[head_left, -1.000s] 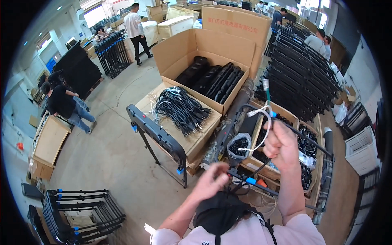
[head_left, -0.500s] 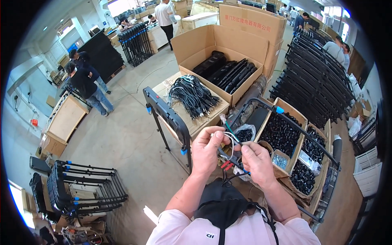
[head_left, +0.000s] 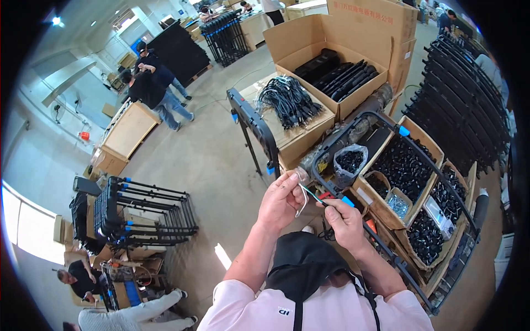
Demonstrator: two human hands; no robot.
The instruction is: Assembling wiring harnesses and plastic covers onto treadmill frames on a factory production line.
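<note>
In front of my chest, my left hand (head_left: 283, 199) is closed in a pinch on the green and white wires of a thin cable. A small clear piece shows at its fingertips, too small to make out. My right hand (head_left: 343, 220) grips the black part of the cable, its fingers wrapped round it. Between the hands a green wire (head_left: 312, 193) runs nearly straight, while a white wire (head_left: 304, 203) hangs in a loop below my left fingers. Beyond my hands, a black tubular frame (head_left: 317, 160) with blue clips stands over the parts boxes.
A bundle of dark cables (head_left: 291, 102) lies on a carton ahead. Behind it an open cardboard box (head_left: 337, 106) holds black parts. To the right are boxes of small black pieces (head_left: 402, 160) and a tray of screws (head_left: 397, 205). Racks of frames (head_left: 146, 212) stand left; several people are around.
My view has swung left and down, so the surroundings sit further right. The green wire now stretches between my hands, and the white wire hangs in a loop. Both hands keep their hold.
</note>
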